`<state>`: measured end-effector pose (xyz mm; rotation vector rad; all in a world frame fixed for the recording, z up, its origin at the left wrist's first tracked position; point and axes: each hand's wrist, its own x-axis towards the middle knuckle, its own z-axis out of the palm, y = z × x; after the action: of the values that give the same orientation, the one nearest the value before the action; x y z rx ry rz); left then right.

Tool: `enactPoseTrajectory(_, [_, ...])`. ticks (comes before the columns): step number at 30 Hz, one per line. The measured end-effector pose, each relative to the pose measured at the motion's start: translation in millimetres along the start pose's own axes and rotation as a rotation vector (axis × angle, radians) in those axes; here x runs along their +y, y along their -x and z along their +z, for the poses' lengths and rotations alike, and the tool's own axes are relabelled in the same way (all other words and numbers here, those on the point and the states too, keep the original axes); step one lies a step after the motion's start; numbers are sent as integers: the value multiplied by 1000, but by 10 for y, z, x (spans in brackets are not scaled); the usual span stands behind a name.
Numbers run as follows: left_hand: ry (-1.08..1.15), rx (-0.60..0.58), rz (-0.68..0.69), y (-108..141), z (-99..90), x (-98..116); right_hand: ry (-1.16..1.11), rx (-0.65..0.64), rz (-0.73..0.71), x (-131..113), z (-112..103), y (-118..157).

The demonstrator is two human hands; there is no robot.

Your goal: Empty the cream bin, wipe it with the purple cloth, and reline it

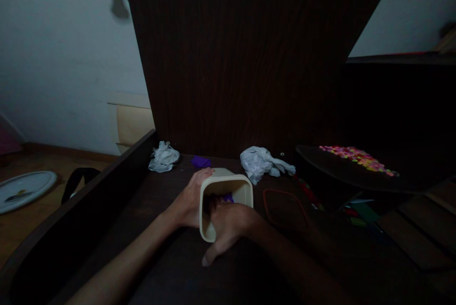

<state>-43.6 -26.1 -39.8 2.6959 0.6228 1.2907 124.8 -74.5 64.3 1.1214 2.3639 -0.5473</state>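
Observation:
A cream-coloured bin (228, 172) lies tipped on the dark wooden surface, its squarish mouth facing me. My left hand (190, 200) is wrapped round its left side and steadies it. The fingers of my right hand (230, 224) reach inside through the mouth, while its thumb sticks out apart from them below the rim. Something purple (228, 197) shows at those fingers inside the bin; whether they touch it is too dark to tell. Behind the bin lies a folded purple piece (201, 161). A crumpled white plastic bag (263, 162) sits just beyond it to the right.
Another crumpled plastic bag (164, 157) lies at the back left. A reddish-brown rounded frame (285, 205) rests right of the bin. Farther right, a dark shelf (320, 167) bears a colourful beaded item (358, 158). A raised wooden edge (107, 191) runs along the left.

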Motion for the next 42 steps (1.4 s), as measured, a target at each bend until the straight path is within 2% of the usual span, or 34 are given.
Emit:
enactPoseTrajectory(5, [11,8,-28,22,6,-31,10,-25,-50,-33,-8,-68])
enactPoseTrajectory(10, [34,3,-60,29,-39,2,-34,216,-221,4,127,-5])
enactPoseTrajectory(12, [38,3,-82,34,-62,10,-37,264,-282,22,170,46])
enactPoseTrajectory(16, [46,0,-97,42,-90,4,-12,297,-292,22,265,220])
enactPoseTrajectory(21, [41,-34,-101,46,-94,-22,-127,377,-304,24,384,566])
enactPoseTrajectory(24, [27,-58,-110,40,-98,-34,-110,412,-255,39,441,705])
enactPoseTrajectory(27, [3,-55,-96,7,-119,-21,27,549,-183,69,548,643])
enactPoseTrajectory(30, [-3,-35,-70,-43,-149,20,218,704,-129,125,690,425])
enactPoseTrajectory(33, [8,-20,-75,-69,-168,55,277,833,-98,184,767,270])
enactPoseTrajectory(36, [19,-28,-132,-53,-181,62,260,855,-134,218,752,277])
enactPoseTrajectory(39, [8,-45,-202,-31,-200,69,180,816,-106,240,724,325])
enactPoseTrajectory(42, [-19,-13,-184,-31,-201,107,105,790,-55,267,736,293])
